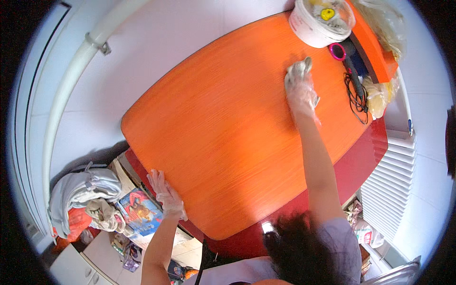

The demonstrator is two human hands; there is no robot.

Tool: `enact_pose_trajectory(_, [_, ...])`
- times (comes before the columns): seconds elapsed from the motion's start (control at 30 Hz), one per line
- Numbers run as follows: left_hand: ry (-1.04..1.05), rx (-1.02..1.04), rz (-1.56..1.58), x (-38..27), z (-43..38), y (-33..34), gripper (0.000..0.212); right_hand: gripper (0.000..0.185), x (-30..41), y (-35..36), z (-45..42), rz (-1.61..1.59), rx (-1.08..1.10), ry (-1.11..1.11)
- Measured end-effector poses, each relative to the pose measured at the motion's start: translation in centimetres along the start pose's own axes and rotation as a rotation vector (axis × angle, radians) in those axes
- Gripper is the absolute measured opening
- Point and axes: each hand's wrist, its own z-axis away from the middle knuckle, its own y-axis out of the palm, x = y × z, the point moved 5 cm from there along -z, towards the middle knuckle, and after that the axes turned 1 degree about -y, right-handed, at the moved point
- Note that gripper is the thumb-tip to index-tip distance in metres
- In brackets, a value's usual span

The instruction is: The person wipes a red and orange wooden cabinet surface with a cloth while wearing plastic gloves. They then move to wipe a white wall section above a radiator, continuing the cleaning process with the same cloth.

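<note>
My right hand [301, 94], in a clear plastic glove, presses a bunched greyish cloth [298, 71] onto the orange wood-grain tabletop [221, 117]. Most of that palm is hidden from above. My left hand [166, 197] wears a similar clear glove and rests flat along the table's left edge, fingers extended and nothing held. Just beyond the cloth lies a dark hair dryer [352, 73] with a pink-ringed end and a coiled black cord [356, 101].
A white plastic tub [308, 26] with a clear lid stands at the far right corner, beside an orange panel [376, 46] and plastic bags [379, 94]. A dark red surface [359, 156] shows below the tabletop. Left are a grey backpack [85, 188] and a pipe [67, 96]; right, a white radiator [390, 185].
</note>
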Motion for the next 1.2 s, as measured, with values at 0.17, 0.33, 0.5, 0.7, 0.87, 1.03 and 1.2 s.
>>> enact_pose_trajectory(0.17, [-0.065, 0.022, 0.019, -0.1, -0.1, -0.4, 0.043, 0.077, -8.1, 3.1, 1.1, -0.319, 0.197, 0.003])
enact_pose_trajectory(0.33, [-0.062, 0.038, 0.026, 0.3, 0.2, -0.9, 0.043, 0.108, -22.8, 12.9, 13.4, -1.480, 0.353, 0.893])
enact_pose_trajectory(0.5, [0.019, -0.020, 0.088, 0.9, -0.2, 0.0, 0.048, 0.107, -24.7, 7.2, 21.8, -0.891, 0.205, 0.987])
enact_pose_trajectory(0.7, [-0.046, 0.001, 0.122, 1.6, 0.5, -0.2, 0.055, 0.068, -8.0, 3.0, 6.5, 0.971, 0.035, 0.412])
enact_pose_trajectory(0.87, [0.017, 0.005, 0.101, 1.3, 0.0, -0.5, 0.055, 0.061, -10.4, 9.1, -5.5, 2.960, 0.167, -0.026])
enact_pose_trajectory(1.03, [-0.075, 0.097, 0.125, 1.4, -0.1, 0.3, 0.052, 0.054, -19.7, 12.2, -7.4, 3.421, 0.528, -0.021])
enact_pose_trajectory(1.2, [-0.191, 0.039, 0.109, 2.9, 1.4, -0.1, 0.057, 0.069, -26.1, 19.0, 4.2, 3.356, 1.334, -0.801])
